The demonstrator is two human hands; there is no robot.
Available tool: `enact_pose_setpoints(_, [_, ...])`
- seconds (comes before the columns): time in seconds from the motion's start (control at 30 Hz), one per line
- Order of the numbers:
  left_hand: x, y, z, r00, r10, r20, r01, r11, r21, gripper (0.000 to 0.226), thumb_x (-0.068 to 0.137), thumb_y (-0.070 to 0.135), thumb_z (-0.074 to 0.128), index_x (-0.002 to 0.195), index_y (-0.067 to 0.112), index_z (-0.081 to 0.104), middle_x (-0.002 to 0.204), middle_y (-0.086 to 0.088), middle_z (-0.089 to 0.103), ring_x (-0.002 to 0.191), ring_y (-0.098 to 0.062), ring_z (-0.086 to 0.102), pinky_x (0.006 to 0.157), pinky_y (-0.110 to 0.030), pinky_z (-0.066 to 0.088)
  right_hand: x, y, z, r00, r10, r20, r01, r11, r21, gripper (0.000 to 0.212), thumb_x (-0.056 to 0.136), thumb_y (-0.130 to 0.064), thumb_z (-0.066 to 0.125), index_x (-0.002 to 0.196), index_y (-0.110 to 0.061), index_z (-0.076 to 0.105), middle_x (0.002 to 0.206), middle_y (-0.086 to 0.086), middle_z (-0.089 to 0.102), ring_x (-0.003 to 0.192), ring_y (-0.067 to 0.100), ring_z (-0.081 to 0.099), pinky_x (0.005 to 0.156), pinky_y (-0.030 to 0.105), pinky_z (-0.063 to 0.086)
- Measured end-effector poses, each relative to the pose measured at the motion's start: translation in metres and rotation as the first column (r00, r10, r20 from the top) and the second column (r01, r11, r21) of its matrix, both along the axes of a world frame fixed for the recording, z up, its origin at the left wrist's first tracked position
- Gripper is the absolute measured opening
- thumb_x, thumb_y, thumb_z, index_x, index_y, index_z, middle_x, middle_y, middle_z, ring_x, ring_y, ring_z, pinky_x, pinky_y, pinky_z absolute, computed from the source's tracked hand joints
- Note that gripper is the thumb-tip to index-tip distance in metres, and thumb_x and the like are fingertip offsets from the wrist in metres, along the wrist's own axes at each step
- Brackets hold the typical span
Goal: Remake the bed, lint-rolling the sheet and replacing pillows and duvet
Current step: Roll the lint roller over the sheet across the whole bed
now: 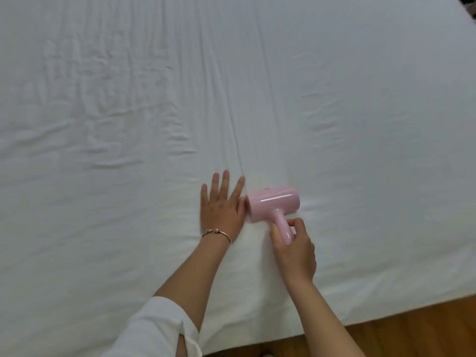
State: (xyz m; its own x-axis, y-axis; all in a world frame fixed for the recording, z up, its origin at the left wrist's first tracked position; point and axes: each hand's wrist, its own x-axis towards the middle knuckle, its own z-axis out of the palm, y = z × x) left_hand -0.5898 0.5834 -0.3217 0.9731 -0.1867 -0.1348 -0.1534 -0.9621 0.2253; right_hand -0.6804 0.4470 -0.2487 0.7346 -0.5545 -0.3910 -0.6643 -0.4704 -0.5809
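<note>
The left hand (222, 210) lies flat on the white sheet (128, 112), fingers straight and spread, palm down, with a thin bracelet (216, 233) at its wrist and a rolled white sleeve (159, 328) further back on the arm. Just beside its thumb — touching or nearly so, the view does not settle it — sits the pink lint roller (273, 203), its drum resting on the sheet. The right hand (293, 249) curls round the lint roller's short handle, thumb and fingers pinching it from both sides. Beyond the lint roller a long crease runs away across the bed; to the left of that crease the sheet is rumpled with many small wrinkles, to the right it lies smoother. Behind the right hand the sheet ends at the bed's near edge — wooden floor (412, 331) shows below it.
</note>
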Motion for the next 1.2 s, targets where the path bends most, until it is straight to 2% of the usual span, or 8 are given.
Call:
enact_pose_setpoints(0.13, [-0.075,-0.013,-0.001,1.000,0.012,0.008,-0.011,1.000,-0.018,0.050,0.096,0.042,0.029,0.145,0.036,0.037,0.155,-0.004,0.033,0.143,-0.029,0.029,0.113,-0.050,0.013,-0.070,-0.011,0.005,0.999,0.052,-0.006,-0.052,0.998,0.026,0.017,0.093,-0.043,0.056,0.099,-0.032,0.045,0.078,-0.005,0.059,0.069,0.013,0.059,0.060,0.032,0.052])
enact_pose_setpoints(0.33, [-0.166,-0.026,-0.007,0.999,0.015,0.045,-0.015,1.000,0.007,0.052,0.097,0.042,0.028,0.148,0.036,0.030,0.157,-0.003,0.029,0.145,-0.028,0.025,0.114,-0.050,0.013,-0.170,-0.027,0.004,0.997,0.056,-0.059,-0.054,0.998,0.033,0.017,0.093,-0.043,0.054,0.097,-0.027,0.049,0.077,-0.001,0.063,0.068,0.017,0.060,0.053,0.027,0.041])
enact_pose_setpoints(0.43, [-0.207,-0.031,-0.012,0.999,0.008,0.038,-0.010,0.999,0.036,0.053,0.098,0.043,0.025,0.151,0.037,0.022,0.160,-0.001,0.021,0.147,-0.025,0.014,0.116,-0.048,0.007,-0.210,-0.039,0.002,0.990,0.091,-0.105,-0.090,0.996,0.008,0.019,0.094,-0.042,0.052,0.101,-0.024,0.051,0.077,-0.002,0.062,0.066,0.017,0.057,0.050,0.025,0.035])
enact_pose_setpoints(0.6, [-0.235,-0.033,-0.015,0.999,0.037,-0.015,-0.035,0.993,0.111,0.054,0.099,0.047,0.015,0.152,0.040,0.005,0.161,0.002,0.001,0.148,-0.022,-0.004,0.116,-0.044,-0.009,-0.232,-0.050,-0.003,0.985,0.112,-0.131,-0.109,0.994,0.027,0.022,0.092,-0.048,0.052,0.103,-0.028,0.051,0.082,-0.003,0.065,0.076,0.021,0.062,0.060,0.031,0.046])
enact_pose_setpoints(0.77, [-0.242,-0.031,-0.005,0.993,0.001,-0.122,0.019,0.987,0.161,0.058,0.090,0.058,-0.004,0.145,0.044,-0.018,0.159,0.004,-0.020,0.144,-0.018,-0.024,0.114,-0.042,-0.019,-0.235,-0.058,0.005,0.979,0.147,-0.140,-0.140,0.988,0.058,0.023,0.092,-0.049,0.051,0.106,-0.031,0.050,0.085,-0.005,0.064,0.077,0.018,0.062,0.059,0.029,0.044])
enact_pose_setpoints(0.87, [-0.242,-0.033,0.015,0.982,-0.006,-0.191,0.043,0.981,0.190,0.070,0.082,0.065,-0.006,0.148,0.043,-0.013,0.162,0.003,-0.005,0.147,-0.023,-0.010,0.115,-0.043,-0.011,-0.225,-0.071,0.021,0.978,0.157,-0.141,-0.143,0.985,0.099,0.018,0.091,-0.047,0.054,0.097,-0.031,0.050,0.082,-0.006,0.062,0.075,0.017,0.060,0.057,0.027,0.040])
enact_pose_setpoints(1.0, [-0.206,-0.043,0.056,0.981,0.007,-0.194,0.013,0.995,0.102,0.056,0.096,0.055,0.024,0.149,0.037,0.022,0.144,-0.002,0.035,0.129,-0.024,0.033,0.106,-0.036,0.028,-0.200,-0.086,0.053,0.980,0.183,-0.074,-0.173,0.977,0.122,0.020,0.089,-0.048,0.056,0.098,-0.032,0.048,0.079,-0.007,0.059,0.071,0.015,0.060,0.055,0.027,0.042])
enact_pose_setpoints(1.2, [-0.101,-0.056,0.076,0.979,0.057,-0.197,-0.050,0.998,0.039,0.052,0.100,0.046,0.026,0.151,0.035,0.020,0.155,-0.001,0.026,0.141,-0.024,0.024,0.112,-0.038,0.025,-0.106,-0.101,0.090,0.996,0.079,0.048,-0.087,0.972,0.220,0.024,0.089,-0.045,0.060,0.101,-0.026,0.051,0.083,-0.002,0.058,0.073,0.014,0.058,0.055,0.027,0.042])
